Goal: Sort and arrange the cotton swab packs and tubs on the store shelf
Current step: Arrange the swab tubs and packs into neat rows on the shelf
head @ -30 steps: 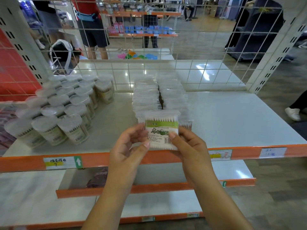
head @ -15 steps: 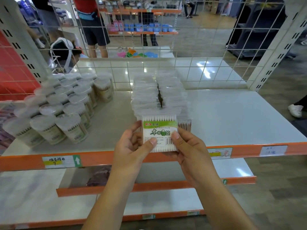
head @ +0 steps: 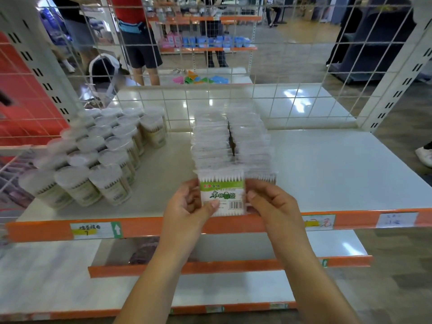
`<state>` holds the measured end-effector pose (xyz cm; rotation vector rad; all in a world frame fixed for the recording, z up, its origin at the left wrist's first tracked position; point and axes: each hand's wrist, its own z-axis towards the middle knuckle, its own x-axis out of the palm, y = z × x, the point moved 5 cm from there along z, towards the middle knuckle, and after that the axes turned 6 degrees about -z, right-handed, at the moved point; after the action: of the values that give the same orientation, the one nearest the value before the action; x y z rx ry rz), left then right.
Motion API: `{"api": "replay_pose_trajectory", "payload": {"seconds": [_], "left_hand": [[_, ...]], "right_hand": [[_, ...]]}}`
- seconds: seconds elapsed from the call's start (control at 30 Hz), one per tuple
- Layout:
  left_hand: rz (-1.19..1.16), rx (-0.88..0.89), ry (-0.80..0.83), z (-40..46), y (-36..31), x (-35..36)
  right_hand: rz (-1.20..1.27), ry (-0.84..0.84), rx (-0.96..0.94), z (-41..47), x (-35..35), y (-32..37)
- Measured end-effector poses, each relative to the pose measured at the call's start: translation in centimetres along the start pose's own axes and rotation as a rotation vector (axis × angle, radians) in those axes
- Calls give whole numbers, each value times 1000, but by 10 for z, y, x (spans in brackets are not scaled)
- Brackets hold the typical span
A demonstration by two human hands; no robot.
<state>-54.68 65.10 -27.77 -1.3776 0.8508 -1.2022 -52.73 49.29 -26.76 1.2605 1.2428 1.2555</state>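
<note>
Cotton swab pack [head: 221, 196], pinched by our left hand [head: 187, 206] & right hand [head: 272, 204] at its side edges, looks light, soft, crinkly, prob slippery, so we'd grip w/ thumbs on front.

Glossy clear-plastic swab pack [head: 222, 195]; translucent plastic tubs [head: 93, 157]; smooth matt shelf [head: 327, 169]; wire-mesh back [head: 292, 66].

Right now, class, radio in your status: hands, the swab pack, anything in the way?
Left hand and right hand both pinch front pack, upright at shelf edge. Pack rows behind, tubs left. Nothing blocking.
</note>
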Motion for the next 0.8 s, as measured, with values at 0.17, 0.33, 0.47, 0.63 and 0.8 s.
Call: {"api": "replay_pose_trajectory", "payload": {"seconds": [0.17,0.33,0.47,0.63,0.8], "left_hand": [[164,78,-31,13,5,-6],[232,93,-71,22,18,-4],[360,157,-156,27,30,-6],[428,186,-231,28,40,-11],[396,171,-156,32,42,-13]], "right_hand": [[-784,-83,-414,-2,-9,10],[-878,-84,-477,-2,-13,13],[-864,-62,-459,-4,-16,9],[-849,-24,-389,-3,-19,4],[-851,6,-334,0,-18,-3]]}}
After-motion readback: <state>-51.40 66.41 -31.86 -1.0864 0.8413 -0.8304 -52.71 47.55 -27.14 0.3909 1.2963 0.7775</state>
